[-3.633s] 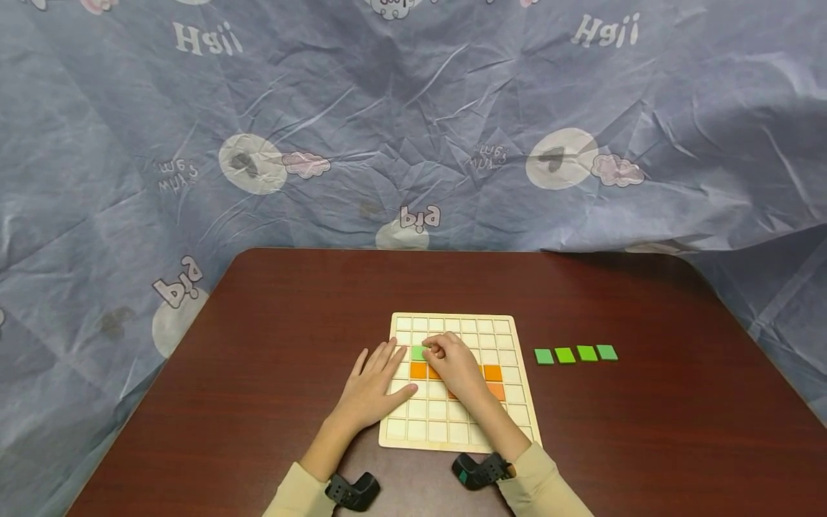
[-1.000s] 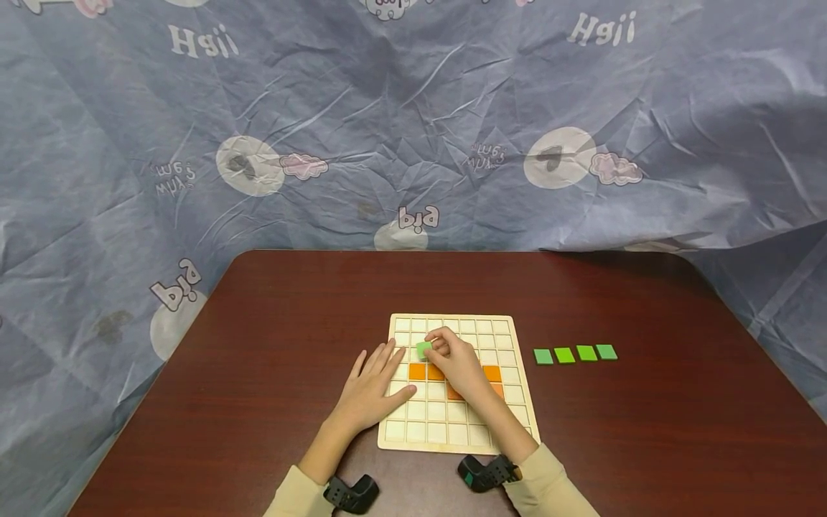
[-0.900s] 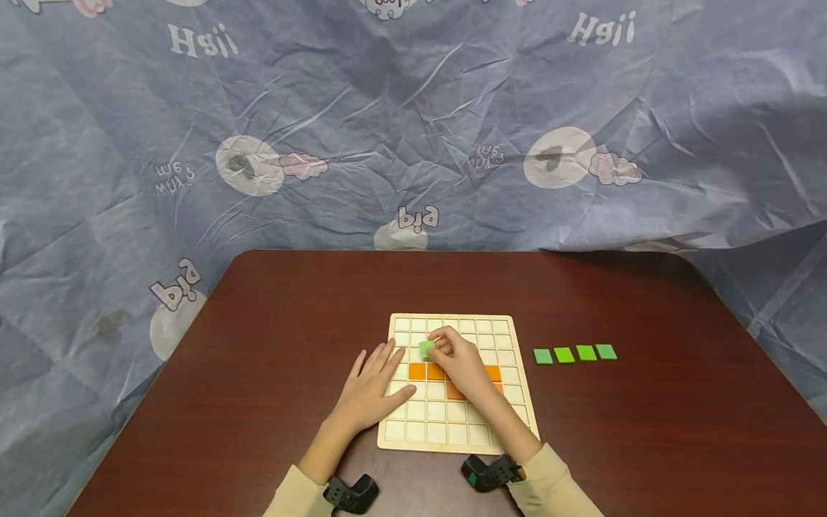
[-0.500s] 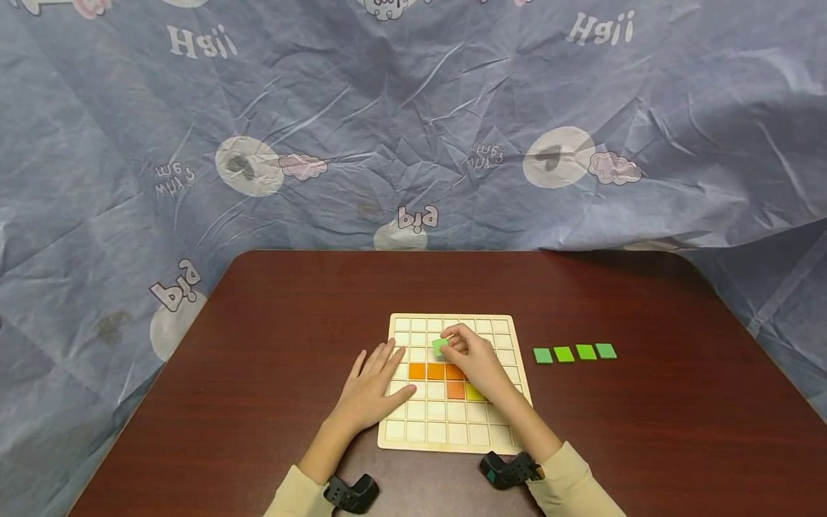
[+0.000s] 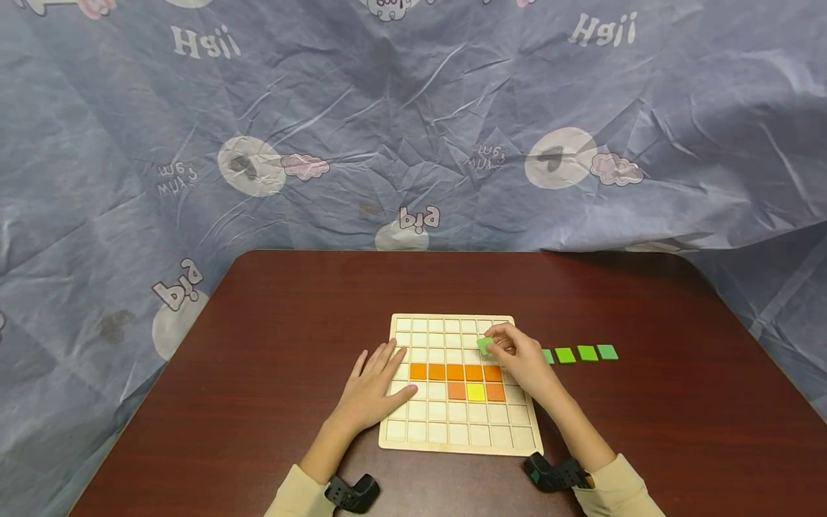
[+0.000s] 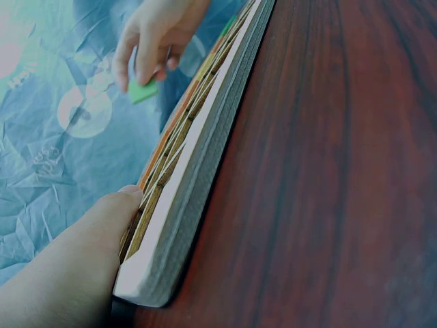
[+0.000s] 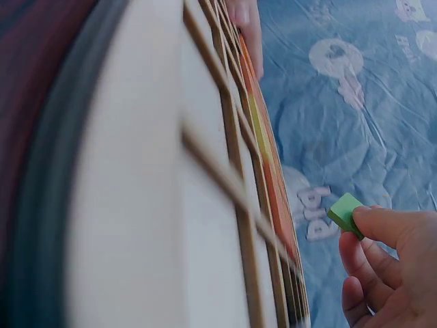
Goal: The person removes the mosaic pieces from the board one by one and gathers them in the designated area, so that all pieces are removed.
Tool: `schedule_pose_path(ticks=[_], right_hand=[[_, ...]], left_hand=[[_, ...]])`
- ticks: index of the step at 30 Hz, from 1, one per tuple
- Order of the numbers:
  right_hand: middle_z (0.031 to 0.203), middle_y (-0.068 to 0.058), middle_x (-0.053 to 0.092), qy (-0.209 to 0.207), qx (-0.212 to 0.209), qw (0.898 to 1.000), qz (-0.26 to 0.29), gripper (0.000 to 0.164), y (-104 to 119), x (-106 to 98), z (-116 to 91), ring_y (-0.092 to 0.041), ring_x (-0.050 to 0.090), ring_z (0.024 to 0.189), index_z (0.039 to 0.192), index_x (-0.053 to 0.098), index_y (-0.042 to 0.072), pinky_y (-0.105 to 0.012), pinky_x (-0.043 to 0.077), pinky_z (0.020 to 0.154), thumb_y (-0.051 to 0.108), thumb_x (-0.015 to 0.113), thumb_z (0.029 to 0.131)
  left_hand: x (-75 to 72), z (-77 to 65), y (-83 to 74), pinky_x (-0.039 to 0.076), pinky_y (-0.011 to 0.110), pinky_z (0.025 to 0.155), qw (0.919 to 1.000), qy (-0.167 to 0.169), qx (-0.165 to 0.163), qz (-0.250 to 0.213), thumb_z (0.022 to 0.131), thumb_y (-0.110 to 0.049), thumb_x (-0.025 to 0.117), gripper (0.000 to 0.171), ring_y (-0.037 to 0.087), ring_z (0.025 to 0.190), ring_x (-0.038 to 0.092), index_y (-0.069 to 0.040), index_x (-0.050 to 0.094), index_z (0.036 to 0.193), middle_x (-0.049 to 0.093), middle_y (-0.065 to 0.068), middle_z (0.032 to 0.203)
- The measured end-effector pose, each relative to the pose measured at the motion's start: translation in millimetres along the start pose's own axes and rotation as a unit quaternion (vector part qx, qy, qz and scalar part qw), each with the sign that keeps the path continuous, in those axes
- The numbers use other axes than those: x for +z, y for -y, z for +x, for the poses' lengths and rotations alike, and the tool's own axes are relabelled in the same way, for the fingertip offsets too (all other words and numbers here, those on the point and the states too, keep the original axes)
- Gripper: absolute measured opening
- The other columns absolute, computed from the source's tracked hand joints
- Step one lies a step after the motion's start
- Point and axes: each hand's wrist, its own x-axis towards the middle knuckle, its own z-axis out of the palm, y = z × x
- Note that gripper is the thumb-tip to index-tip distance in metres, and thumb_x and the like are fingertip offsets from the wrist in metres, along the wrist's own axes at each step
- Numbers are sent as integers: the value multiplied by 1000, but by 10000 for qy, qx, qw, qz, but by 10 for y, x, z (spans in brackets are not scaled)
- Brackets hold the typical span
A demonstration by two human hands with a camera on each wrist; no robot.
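A pale wooden grid board [image 5: 437, 433] lies on the table. My left hand [image 5: 370, 393] rests on its left edge, fingers spread and straight. My right hand [image 5: 526, 365] is over the board's right side and pinches a green square tile [image 5: 484, 345] between thumb and fingertips. In the right wrist view this green tile [image 7: 343, 210] is tilted and held clear of the board. Several orange tiles [image 5: 436, 371] fill a row of cells near the middle. Below them sit a yellow tile [image 5: 475, 391] and an orange one on either side of it.
On the dark red-brown table [image 5: 310, 301], right of the board, several green tiles [image 5: 587, 352] lie in a row; the right hand partly covers the leftmost. A printed blue-grey cloth [image 5: 413, 129] hangs behind the table. Each wrist wears a black camera [image 5: 352, 493].
The green tile has left its spot above the leftmost orange tile; my right hand has lifted it and carried it rightward across the board. My left hand has stayed put.
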Motion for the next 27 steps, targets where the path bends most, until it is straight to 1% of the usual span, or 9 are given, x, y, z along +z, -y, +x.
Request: schedule_pose_path(ticks=[5,10,14,18,20,21,22,24,27], right_hand=[[87,-5,61,-161,43,9995,-274,22,-163,-195,-68,-10,48,69,107,58,12,-20,39,56,20,61,87],[95,-7,60,-405,97,9984,-372,27,-329,-404,-151,-6,46,72,110,56,10,-19,39,59,24,60,88],[97,-11,60,-659,49,9965,-503,27,-465,-595,-209,1,45,73,111,55,7,-18,39,60,22,59,88],[100,-14,61,-975,-1,9924,-755,27,-618,-784,-253,11,42,75,112,56,6,-16,39,60,19,60,88],[100,-13,62,-1157,52,9893,-892,28,-691,-878,-269,14,40,75,112,56,6,-14,39,60,20,60,88],[100,-11,62,-1233,117,9879,-932,29,-726,-925,-277,15,40,75,112,56,7,-14,38,59,22,60,88],[98,-6,62,-1302,190,9869,-932,29,-761,-970,-287,15,40,74,112,56,7,-15,38,58,23,59,88],[95,8,59,-1416,360,9850,-923,32,-831,-1056,-311,15,40,72,114,55,7,-16,37,56,27,58,89],[87,27,49,-1568,602,9822,-844,36,-943,-1161,-355,13,40,71,116,54,6,-18,36,54,31,57,89]], left_hand=[[-8,-9,-12,6,46,114,10000,-47,20,8,86,-63,37,72,19,141,17,-23,24,145,15,-1,154],[-15,-16,-28,5,46,114,10000,-29,14,-38,86,-63,37,73,18,141,16,-23,23,146,14,-1,154],[-12,-13,-29,5,46,114,10000,-59,33,-42,86,-63,37,73,19,141,16,-22,24,145,15,-1,154],[-4,-7,-19,6,46,114,10000,-69,36,-30,86,-63,37,73,18,141,16,-22,24,145,15,-1,154],[-3,-7,-16,6,46,114,10000,-61,29,-40,86,-62,37,72,18,141,16,-23,23,145,15,-1,154],[-5,-8,-18,6,47,114,10000,-62,27,-48,86,-62,37,72,18,141,16,-23,24,145,15,-1,154],[-8,-10,-20,6,47,114,10000,-64,25,-63,86,-62,37,72,18,141,16,-23,24,145,15,-1,154],[-13,-12,-24,5,47,114,10000,-55,22,-69,87,-62,38,72,18,141,16,-23,23,145,15,-1,154],[-12,-14,-27,6,47,114,10000,-67,35,-60,87,-62,37,72,19,141,16,-22,24,145,15,-1,154]])
